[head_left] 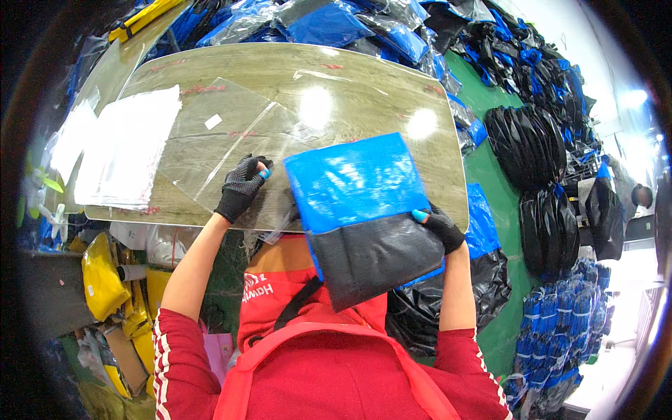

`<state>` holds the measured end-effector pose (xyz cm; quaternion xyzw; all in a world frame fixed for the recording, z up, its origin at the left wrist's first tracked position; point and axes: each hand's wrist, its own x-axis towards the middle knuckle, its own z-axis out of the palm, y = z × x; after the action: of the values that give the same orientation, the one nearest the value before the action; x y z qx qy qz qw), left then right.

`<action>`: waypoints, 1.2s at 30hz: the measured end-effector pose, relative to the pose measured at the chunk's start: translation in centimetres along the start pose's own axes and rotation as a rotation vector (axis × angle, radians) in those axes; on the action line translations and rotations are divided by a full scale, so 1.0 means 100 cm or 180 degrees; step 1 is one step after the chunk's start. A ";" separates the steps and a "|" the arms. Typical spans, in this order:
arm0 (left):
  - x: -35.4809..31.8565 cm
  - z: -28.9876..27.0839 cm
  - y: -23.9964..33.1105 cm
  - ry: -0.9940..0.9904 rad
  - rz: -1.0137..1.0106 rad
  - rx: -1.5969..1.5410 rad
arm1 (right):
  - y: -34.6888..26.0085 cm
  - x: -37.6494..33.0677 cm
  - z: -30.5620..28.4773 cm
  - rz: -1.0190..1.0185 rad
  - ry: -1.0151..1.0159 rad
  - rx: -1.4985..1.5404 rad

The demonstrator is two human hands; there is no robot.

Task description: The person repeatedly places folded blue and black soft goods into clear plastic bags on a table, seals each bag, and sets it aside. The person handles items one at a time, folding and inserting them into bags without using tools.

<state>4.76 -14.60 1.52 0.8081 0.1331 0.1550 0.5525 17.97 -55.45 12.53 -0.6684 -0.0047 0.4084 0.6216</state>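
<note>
Head view: right hand [441, 227] has a hold on the folded blue-and-black sheet [357, 185], over the table's [388, 98] near edge. Folding looks pretty much done, but it's not inside the clear bag [227, 143]. Left hand [245, 184] curls there, can't tell if it's pinching.

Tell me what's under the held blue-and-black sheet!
Tabletop and red apron show past the sheet. The right hand has its thumb on top; anything directly underneath is covered.
</note>
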 end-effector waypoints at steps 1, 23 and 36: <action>0.000 -0.002 0.003 -0.0066 -0.0269 -0.0039 | 0.002 -0.004 0.010 -0.0014 -0.0082 -0.0050; -0.077 -0.017 0.091 -0.0188 0.1003 0.1336 | 0.002 0.127 0.099 -0.1241 -0.1160 -0.1771; -0.081 -0.011 0.086 -0.0463 0.1183 0.1888 | 0.031 0.037 0.034 -0.0016 -0.0598 0.0169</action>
<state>-2.72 -19.86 9.13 0.9527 -0.0167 0.1495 0.2642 17.02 -51.48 8.33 -0.6104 -0.0539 0.4677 0.6370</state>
